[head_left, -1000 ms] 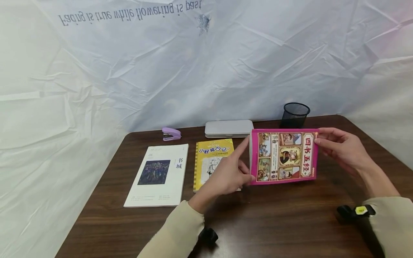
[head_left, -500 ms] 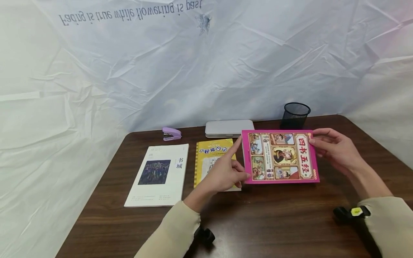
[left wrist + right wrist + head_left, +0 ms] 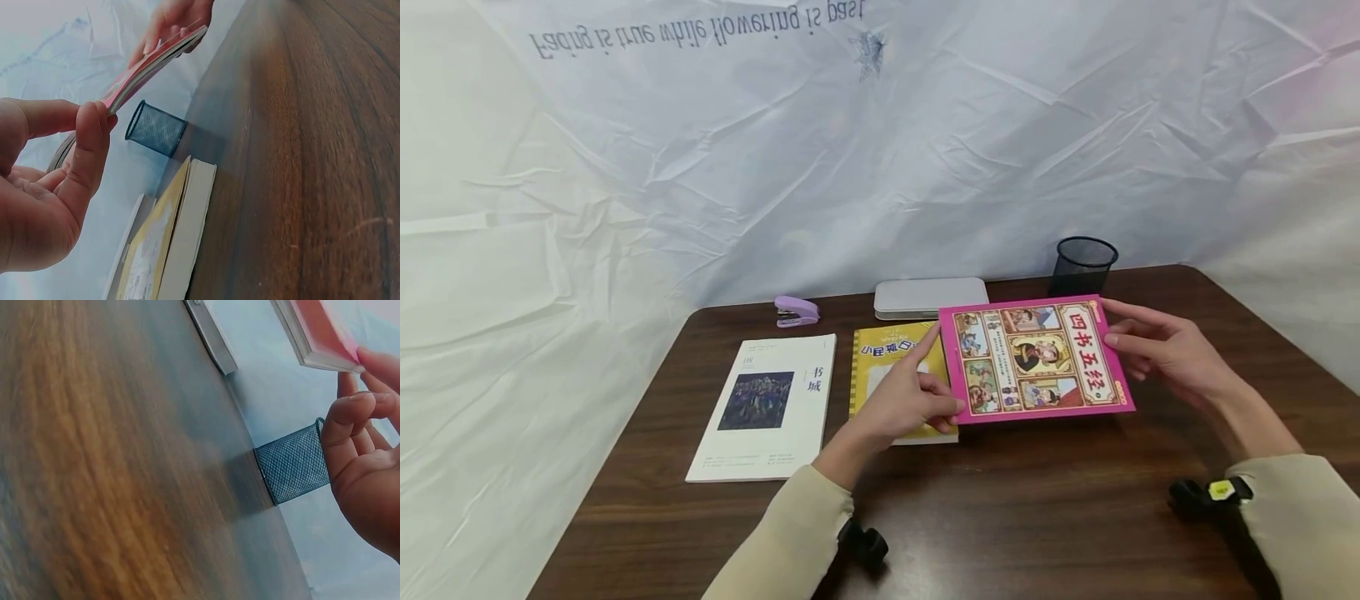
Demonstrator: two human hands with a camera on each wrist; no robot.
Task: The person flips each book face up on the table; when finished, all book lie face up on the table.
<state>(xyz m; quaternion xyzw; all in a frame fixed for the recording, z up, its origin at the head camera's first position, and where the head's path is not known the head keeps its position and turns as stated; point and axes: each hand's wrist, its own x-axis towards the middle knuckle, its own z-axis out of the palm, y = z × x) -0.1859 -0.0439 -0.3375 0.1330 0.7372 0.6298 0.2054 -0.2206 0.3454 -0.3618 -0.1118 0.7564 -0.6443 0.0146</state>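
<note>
A pink paperback book [image 3: 1037, 358] with cartoon panels on its cover is held above the table between both hands. My left hand [image 3: 910, 400] pinches its lower left corner, the index finger stretched along the left edge. At the opposite end my right hand [image 3: 1172, 350] grips the right edge, thumb on the cover. In the left wrist view the book [image 3: 150, 65] appears edge-on and slightly bent. A yellow comic book [image 3: 883, 333] lies on the table, partly hidden by the left hand and the pink book. To its left lies a white book [image 3: 767, 450] with a dark picture.
On the dark wooden table [image 3: 1000, 517], a purple stapler [image 3: 797, 311] and a white pencil case [image 3: 928, 296] lie at the back. A black mesh pen holder [image 3: 1082, 271] stands at the back right, behind the pink book. A white cloth hangs behind the table.
Both hands have moved left with the pink book, which now overlaps more of the yellow book. Its cover has tilted, with the right end turned slightly. The things on the table have stayed put.
</note>
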